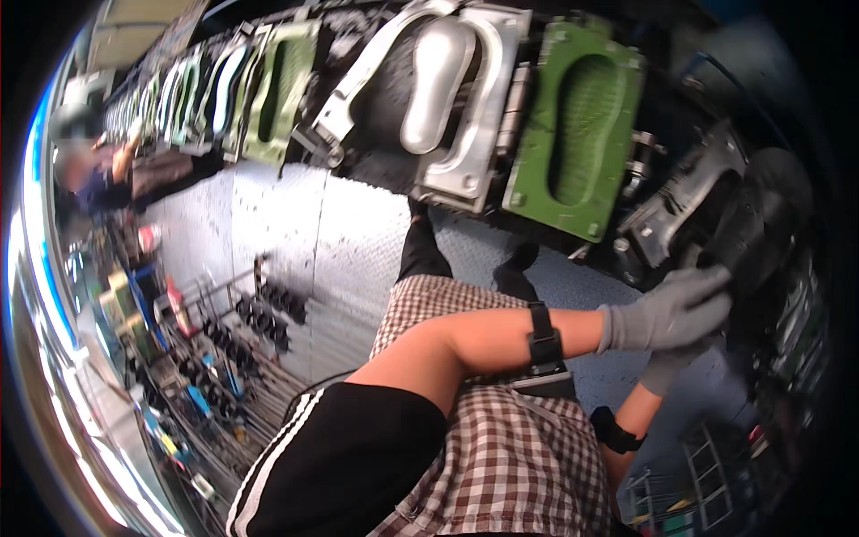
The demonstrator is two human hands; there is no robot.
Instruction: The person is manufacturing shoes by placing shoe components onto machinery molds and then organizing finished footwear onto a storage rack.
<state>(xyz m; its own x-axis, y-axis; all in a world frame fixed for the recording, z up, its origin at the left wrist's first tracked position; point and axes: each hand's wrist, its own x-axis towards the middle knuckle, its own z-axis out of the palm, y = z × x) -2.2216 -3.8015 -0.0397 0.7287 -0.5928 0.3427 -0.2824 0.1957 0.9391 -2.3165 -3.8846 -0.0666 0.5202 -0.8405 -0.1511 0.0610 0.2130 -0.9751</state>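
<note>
Both of my hands wear grey gloves and are close together at the right. My left hand, its forearm crossing my body, has its fingers bent against the lower edge of a black, rounded, shoe-like piece. Blur and shadow obscure the piece's exact kind. Below it, my right hand is mostly covered by the left, and its fingers are hidden. Next to the black piece lies an opened metal mould part. Further left, a green mould half with a textured sole-shaped hollow stands beside a silver mould with a foot-shaped core.
More moulds continue in a line toward the far left, where another person stands. Metal floor plates lie before the line. A rack with dark pieces stands at the left, a wire rack at the lower right.
</note>
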